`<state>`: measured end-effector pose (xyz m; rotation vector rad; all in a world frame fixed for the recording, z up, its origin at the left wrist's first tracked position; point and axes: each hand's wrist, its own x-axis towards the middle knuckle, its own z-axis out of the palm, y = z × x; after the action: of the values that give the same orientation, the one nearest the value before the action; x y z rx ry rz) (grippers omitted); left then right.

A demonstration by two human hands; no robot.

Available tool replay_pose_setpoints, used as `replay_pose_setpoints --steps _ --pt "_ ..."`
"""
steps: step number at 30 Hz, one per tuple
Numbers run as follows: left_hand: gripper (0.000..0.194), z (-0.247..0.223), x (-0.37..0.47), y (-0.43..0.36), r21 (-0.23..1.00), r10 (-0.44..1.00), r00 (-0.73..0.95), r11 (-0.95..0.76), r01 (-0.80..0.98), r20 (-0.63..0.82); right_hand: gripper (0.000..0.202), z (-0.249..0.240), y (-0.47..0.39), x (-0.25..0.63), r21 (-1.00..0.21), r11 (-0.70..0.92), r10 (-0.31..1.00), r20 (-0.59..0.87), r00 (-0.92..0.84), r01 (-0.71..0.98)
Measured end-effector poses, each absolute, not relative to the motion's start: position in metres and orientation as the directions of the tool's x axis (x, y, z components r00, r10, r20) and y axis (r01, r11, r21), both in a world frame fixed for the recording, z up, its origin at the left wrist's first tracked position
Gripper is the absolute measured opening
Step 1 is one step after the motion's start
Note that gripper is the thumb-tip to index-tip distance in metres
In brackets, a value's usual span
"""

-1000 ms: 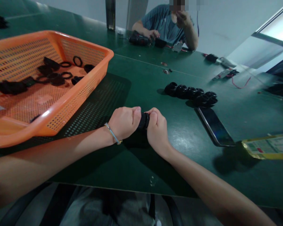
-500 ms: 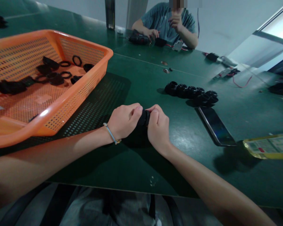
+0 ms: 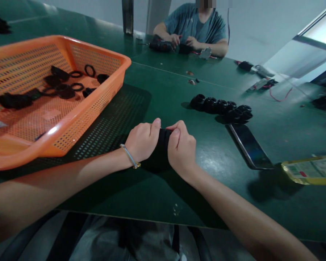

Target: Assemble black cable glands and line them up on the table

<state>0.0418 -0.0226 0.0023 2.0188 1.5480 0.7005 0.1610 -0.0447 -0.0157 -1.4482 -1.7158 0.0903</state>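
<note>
Between my two hands, just above the green table (image 3: 206, 203), is a black ribbed plastic fitting (image 3: 163, 137), mostly covered by fingers. My left hand (image 3: 143, 140), with a bracelet at the wrist, is closed round its left side, thumb pointing up. Closed on the right side is my right hand (image 3: 182, 146), its thumb pressed near the top. Which exact part this is I cannot make out. Beyond my right hand, several black round fittings (image 3: 221, 107) stand clustered in a row.
An orange perforated basket (image 3: 89, 121) on the left holds black rings and fittings. To the right lie a smartphone (image 3: 250, 146) and a yellow labelled package (image 3: 311, 170). Across the table a person (image 3: 198, 27) sits by a black power drill (image 3: 160, 44); wired parts (image 3: 264, 82) lie far right.
My left thumb has risen off the fitting and my right hand has turned slightly round it. The person opposite has lowered a raised hand to the table.
</note>
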Motion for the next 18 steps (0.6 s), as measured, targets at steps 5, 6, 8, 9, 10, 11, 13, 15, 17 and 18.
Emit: replay_pose_setpoints --steps 5,6,8,9,10,11,13,15,17,18 --pt "0.06 -0.001 0.0397 -0.023 0.579 0.95 0.267 -0.311 0.753 0.163 0.024 -0.0135 -0.046 0.1588 -0.658 0.257 0.888 0.45 0.096 0.708" --pt "0.061 -0.0013 0.0394 -0.0234 0.567 0.942 0.284 -0.335 0.753 0.181 0.024 -0.0128 -0.0464 0.1585 -0.677 0.244 0.896 0.432 0.107 0.694" --pt "0.063 -0.0017 0.0387 -0.0244 0.537 0.928 0.303 -0.372 0.757 0.216 0.023 -0.0115 -0.0473 0.1582 -0.706 0.227 0.904 0.409 0.125 0.67" --pt "0.063 -0.0019 0.0384 -0.0249 0.522 0.922 0.31 -0.388 0.76 0.234 0.023 -0.011 -0.0479 0.1581 -0.716 0.224 0.906 0.402 0.129 0.661" --pt "0.063 -0.0021 0.038 -0.0254 0.508 0.914 0.316 -0.404 0.761 0.253 0.022 -0.0105 -0.0484 0.1582 -0.725 0.221 0.909 0.396 0.132 0.652" --pt "0.063 -0.0023 0.0375 -0.0257 0.493 0.905 0.325 -0.422 0.761 0.274 0.022 -0.0102 -0.0488 0.1582 -0.734 0.217 0.911 0.389 0.136 0.644" --pt "0.063 -0.0028 0.0364 -0.026 0.458 0.882 0.346 -0.464 0.758 0.32 0.021 -0.0101 -0.0492 0.1582 -0.755 0.202 0.918 0.368 0.147 0.624" --pt "0.061 -0.0033 0.0351 -0.0257 0.408 0.848 0.379 -0.515 0.754 0.37 0.021 -0.0106 -0.0489 0.1581 -0.782 0.179 0.927 0.338 0.165 0.597" --pt "0.059 -0.0034 0.034 -0.0251 0.355 0.81 0.411 -0.562 0.747 0.418 0.022 -0.0115 -0.048 0.1578 -0.809 0.156 0.935 0.307 0.18 0.567" --pt "0.058 -0.0033 0.0335 -0.0248 0.331 0.792 0.425 -0.582 0.742 0.439 0.022 -0.0119 -0.0475 0.1577 -0.822 0.145 0.939 0.29 0.187 0.551"
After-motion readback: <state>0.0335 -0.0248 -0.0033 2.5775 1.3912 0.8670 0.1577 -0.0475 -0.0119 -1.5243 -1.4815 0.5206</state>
